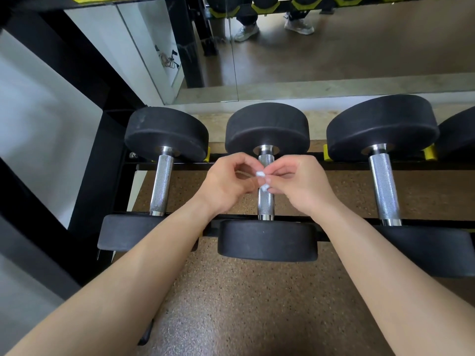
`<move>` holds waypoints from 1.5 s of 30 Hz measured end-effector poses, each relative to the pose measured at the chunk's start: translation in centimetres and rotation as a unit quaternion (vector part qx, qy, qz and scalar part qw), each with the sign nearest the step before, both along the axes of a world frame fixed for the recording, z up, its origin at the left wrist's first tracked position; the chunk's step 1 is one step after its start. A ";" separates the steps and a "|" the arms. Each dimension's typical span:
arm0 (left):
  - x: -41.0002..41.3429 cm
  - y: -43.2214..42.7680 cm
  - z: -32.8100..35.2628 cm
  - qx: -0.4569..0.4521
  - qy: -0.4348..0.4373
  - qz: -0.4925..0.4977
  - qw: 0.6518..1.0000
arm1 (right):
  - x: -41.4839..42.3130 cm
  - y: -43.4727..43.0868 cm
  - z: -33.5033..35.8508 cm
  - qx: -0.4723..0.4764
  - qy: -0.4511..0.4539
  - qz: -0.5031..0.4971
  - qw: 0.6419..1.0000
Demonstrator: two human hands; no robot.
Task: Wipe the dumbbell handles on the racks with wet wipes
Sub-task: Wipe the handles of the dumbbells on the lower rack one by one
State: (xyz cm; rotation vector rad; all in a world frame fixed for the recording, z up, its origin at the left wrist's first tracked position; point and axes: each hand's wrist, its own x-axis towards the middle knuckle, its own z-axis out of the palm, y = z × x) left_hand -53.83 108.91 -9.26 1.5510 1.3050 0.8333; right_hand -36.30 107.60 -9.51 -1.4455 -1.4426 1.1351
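Three black dumbbells with knurled chrome handles lie across the black rack rails (pixel 341 165): a left dumbbell (pixel 161 185), a middle dumbbell (pixel 266 204) and a right dumbbell (pixel 384 188). Both my hands hover over the middle handle. My right hand (pixel 295 185) pinches a small crumpled white wet wipe (pixel 262 177) between its fingertips. My left hand (pixel 228 182) has its fingers curled and its fingertips meet the same wipe from the left. The wipe sits just above the handle; whether it touches the metal I cannot tell.
A wall mirror (pixel 334 47) stands behind the rack and reflects shoes and more dumbbells. A black rack upright (pixel 100 160) rises at the left. Speckled brown rubber floor (pixel 244 304) lies below. A fourth dumbbell's end (pixel 460 134) shows at the far right.
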 end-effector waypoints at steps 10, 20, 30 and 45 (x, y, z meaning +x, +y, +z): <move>2.2 0.8 -1.2 0.097 0.092 0.165 0.977 | 1.2 0.0 0.0 -0.025 -0.021 -0.102 0.994; 1.7 0.6 -1.5 0.086 0.111 0.133 0.981 | 0.0 0.2 -0.3 -0.023 -0.038 -0.093 0.995; 0.3 -0.4 -1.1 -0.028 0.138 0.087 0.986 | 0.7 0.0 -0.5 -0.034 -0.040 -0.106 0.993; 1.2 -1.1 0.9 -0.035 0.181 0.064 0.981 | 0.6 -0.1 -1.1 0.042 -0.041 -0.043 0.997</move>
